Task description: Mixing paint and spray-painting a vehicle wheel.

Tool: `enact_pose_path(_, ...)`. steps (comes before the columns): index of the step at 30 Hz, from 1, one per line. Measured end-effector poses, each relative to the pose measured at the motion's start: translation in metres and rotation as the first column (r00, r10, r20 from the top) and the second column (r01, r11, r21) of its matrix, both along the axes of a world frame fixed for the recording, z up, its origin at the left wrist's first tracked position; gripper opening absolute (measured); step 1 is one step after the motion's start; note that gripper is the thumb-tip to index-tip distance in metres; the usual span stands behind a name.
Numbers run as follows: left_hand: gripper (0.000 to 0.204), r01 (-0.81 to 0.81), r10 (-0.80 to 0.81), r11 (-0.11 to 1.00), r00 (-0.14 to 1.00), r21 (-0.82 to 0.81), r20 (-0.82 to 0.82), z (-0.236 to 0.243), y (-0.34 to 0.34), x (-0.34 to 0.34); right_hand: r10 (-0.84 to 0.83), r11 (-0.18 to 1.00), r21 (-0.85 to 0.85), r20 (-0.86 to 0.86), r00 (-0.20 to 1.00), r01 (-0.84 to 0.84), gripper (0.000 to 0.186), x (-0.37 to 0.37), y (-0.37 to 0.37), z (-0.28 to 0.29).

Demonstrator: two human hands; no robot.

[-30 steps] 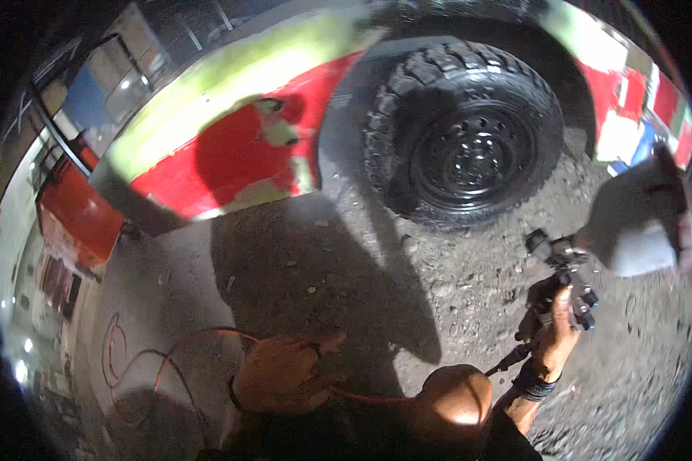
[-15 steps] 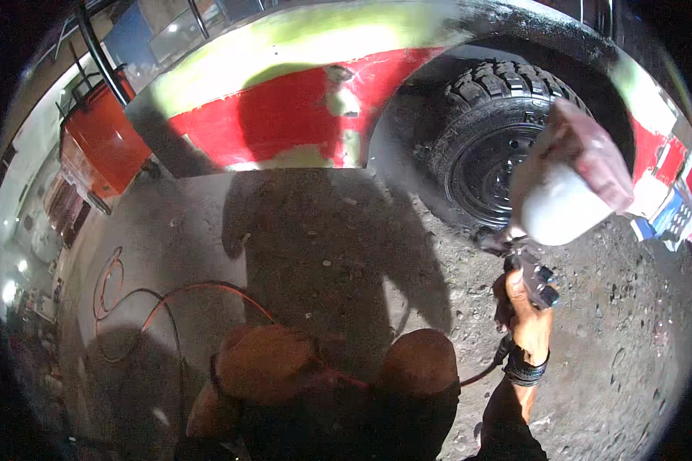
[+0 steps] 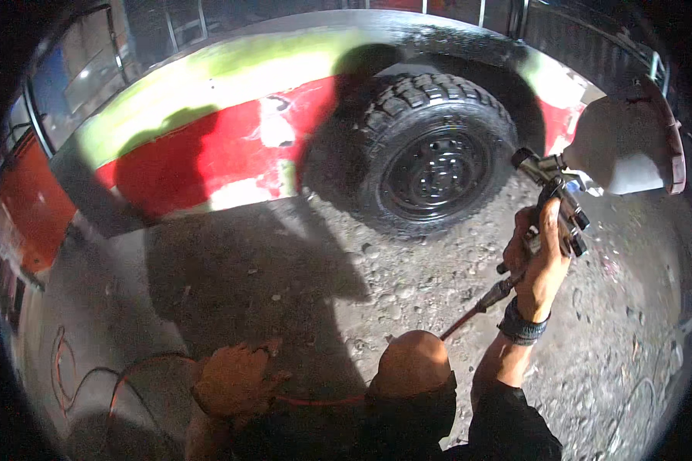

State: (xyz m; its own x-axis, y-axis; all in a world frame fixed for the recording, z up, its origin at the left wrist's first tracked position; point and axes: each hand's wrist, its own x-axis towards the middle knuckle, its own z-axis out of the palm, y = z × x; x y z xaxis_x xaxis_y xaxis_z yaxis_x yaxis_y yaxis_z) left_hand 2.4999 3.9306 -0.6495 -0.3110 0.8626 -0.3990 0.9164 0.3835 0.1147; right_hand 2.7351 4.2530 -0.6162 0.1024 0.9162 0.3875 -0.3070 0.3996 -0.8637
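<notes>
A spray gun (image 3: 553, 196) is held up at the right, its nozzle toward the wheel. My right hand (image 3: 545, 246) is wrapped round its grip. The gun's whitish cup (image 3: 626, 146), with a reddish rim, tilts out to the right. From the bottom of the grip an air hose (image 3: 461, 319) runs down behind my right knee (image 3: 415, 363). My left hand (image 3: 234, 378) lies low in shadow by my left knee, its fingers dimly seen and apart. The hose passes close to it; whether they touch I cannot tell. A black wheel with a chunky tyre (image 3: 438, 161) stands left of the gun.
Behind the wheel stretches a body panel (image 3: 246, 146) in red, yellow-green and whitish patches. An orange cabinet (image 3: 34, 203) stands at the far left. Looped hose (image 3: 65, 384) lies at the lower left on gritty ground (image 3: 384, 288). Shadows fall over panel and ground.
My right hand has raised the spray gun and turned it, so the cup now leans right. The view has swung right, shifting wheel and panel leftward. The left hand stays by the knee.
</notes>
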Motion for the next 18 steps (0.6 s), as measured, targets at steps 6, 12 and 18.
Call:
enact_pose_path(6,0.066,0.031,-0.030,0.999,0.998,0.014,-0.064,-0.009,0.001,-0.016,-0.205,0.978,0.005,-0.074,0.976,0.206,0.048,0.023,0.009,0.013)
enact_pose_path(12,0.065,0.024,-0.025,1.000,0.998,-0.017,-0.056,-0.001,0.022,-0.002,-0.093,0.994,0.072,0.109,0.990,0.085,0.042,0.030,-0.006,0.000)
enact_pose_path(18,0.058,0.113,-0.143,0.986,0.948,0.119,0.284,-0.033,0.031,-0.032,0.377,0.923,0.051,0.084,0.922,-0.382,0.031,0.030,-0.026,0.005)
